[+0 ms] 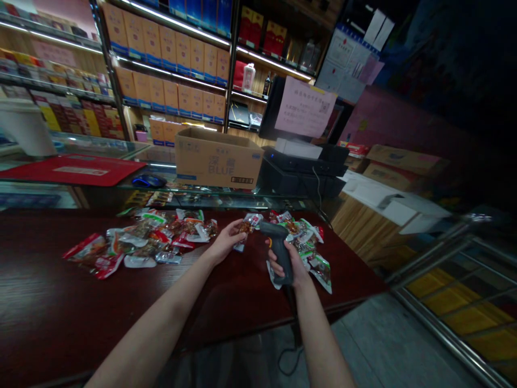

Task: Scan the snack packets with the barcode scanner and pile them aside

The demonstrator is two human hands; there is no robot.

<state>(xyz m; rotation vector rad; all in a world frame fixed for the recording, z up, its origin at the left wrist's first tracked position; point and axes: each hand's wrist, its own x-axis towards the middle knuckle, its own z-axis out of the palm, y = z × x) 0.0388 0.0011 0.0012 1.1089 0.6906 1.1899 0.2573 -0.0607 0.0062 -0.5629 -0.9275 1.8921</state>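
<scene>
My right hand [294, 265] is wrapped round the grip of a dark barcode scanner [281, 258], whose head points left. My left hand [226, 241] holds a small snack packet [246, 226] with brown contents just in front of the scanner's head. To the left on the dark red table [48, 312] lies a heap of snack packets [151, 231] in clear, red and green wrapping. Another heap of packets [309, 237] lies right of the scanner, partly hidden by it and my right hand. The scanner's cable [293, 310] hangs down past the table's front edge.
Behind the table, a glass counter carries a cardboard box [220, 161], a mouse [148, 180], a red mat [76, 170] and a black printer-like machine [301, 170]. A paper cup [26, 129] stands far left. A metal rack [456, 291] stands right.
</scene>
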